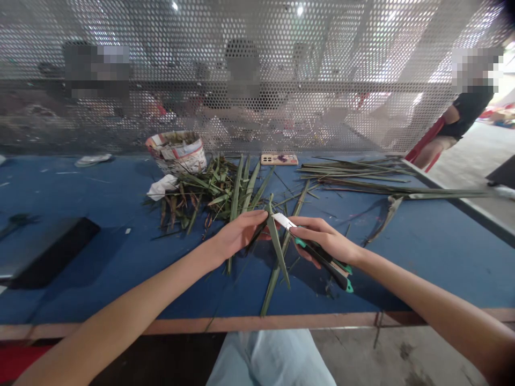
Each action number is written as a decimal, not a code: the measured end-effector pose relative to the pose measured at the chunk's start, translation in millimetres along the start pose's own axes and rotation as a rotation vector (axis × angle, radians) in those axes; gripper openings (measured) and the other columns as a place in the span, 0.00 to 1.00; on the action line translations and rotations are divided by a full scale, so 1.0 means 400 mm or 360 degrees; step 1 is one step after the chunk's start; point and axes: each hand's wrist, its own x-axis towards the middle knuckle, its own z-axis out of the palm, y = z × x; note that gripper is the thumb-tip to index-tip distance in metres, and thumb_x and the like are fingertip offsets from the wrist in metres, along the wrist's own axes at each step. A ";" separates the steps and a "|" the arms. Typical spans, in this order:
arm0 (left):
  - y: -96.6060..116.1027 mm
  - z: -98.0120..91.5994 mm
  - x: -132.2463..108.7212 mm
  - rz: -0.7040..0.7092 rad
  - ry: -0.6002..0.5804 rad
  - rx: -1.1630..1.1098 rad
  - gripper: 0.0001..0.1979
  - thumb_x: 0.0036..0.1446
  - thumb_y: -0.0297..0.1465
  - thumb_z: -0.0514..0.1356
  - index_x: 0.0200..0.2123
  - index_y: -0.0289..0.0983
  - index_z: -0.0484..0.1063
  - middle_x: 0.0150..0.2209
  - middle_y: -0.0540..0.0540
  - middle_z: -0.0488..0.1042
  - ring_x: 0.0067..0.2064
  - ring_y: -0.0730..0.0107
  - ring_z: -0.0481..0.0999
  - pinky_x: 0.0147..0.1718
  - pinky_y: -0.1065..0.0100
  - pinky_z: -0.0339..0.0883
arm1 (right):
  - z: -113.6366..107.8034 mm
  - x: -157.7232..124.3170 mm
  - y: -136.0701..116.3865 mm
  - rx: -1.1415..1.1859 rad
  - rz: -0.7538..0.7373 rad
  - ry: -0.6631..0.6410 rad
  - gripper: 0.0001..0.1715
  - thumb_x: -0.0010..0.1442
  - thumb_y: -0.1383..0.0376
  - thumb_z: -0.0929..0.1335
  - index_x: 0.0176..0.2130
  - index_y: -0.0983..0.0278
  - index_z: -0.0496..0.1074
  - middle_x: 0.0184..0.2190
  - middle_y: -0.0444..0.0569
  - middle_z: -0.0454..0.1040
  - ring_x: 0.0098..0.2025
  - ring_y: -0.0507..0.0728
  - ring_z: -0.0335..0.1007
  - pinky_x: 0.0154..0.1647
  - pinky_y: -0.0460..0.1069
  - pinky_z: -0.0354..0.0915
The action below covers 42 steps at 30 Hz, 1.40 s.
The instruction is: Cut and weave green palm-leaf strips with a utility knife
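Observation:
My left hand (241, 231) pinches a folded green palm-like leaf strip (278, 249) near its upper end, and the strip's tail hangs down to the right. In my right hand (322, 236) is a black and teal utility knife (322, 256), fingers wrapped round its handle. Its pale blade (282, 220) points left and reaches the strip beside my left fingertips; whether it touches cannot be made out. Under my hands a long leaf strip (272, 287) lies slanted on the blue table. A pile of leaf pieces (213, 187) lies just beyond my left hand.
A newspaper-covered basket (177, 153) stands behind the pile, with crumpled white tissue (162, 187) beside it. A phone (279, 160) lies at the back. Long leaves (358, 170) lie back right, a black box (56, 252) left. Behind the table rises a perforated metal screen (281, 118); a person (462, 115) is at right.

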 end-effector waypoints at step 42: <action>-0.006 0.012 -0.018 -0.0071 0.0038 -0.0053 0.14 0.40 0.34 0.72 0.30 0.34 0.76 0.26 0.47 0.75 0.28 0.72 0.74 0.28 0.71 0.66 | -0.002 -0.006 0.006 0.0029 -0.0067 -0.0139 0.24 0.66 0.55 0.61 0.55 0.67 0.64 0.17 0.38 0.62 0.14 0.47 0.57 0.13 0.41 0.61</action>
